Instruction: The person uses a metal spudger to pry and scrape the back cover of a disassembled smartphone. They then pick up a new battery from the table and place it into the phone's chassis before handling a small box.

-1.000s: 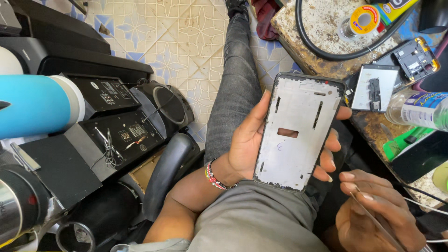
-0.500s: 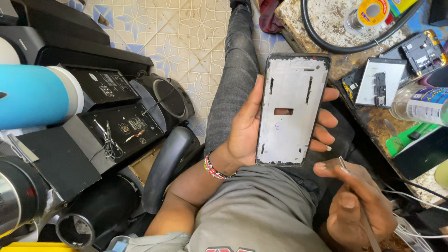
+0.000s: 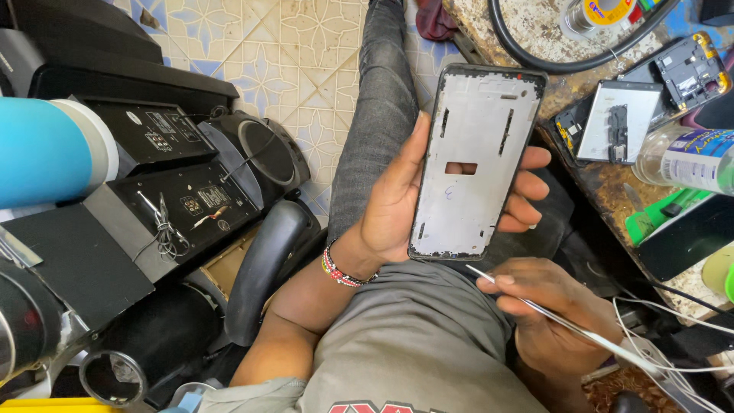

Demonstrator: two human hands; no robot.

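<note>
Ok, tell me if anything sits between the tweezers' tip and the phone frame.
Nothing visible does. The left hand holds the phone frame upright over the lap. The right hand holds the tweezers, tip just below the frame's bottom edge, with only open space between them.

Grey T-shirt (image 3: 413, 344) with red and white print at the chest, dark grey jeans (image 3: 375, 122), red, white and black beaded bracelet (image 3: 340, 271) on left wrist, bare forearms
</note>
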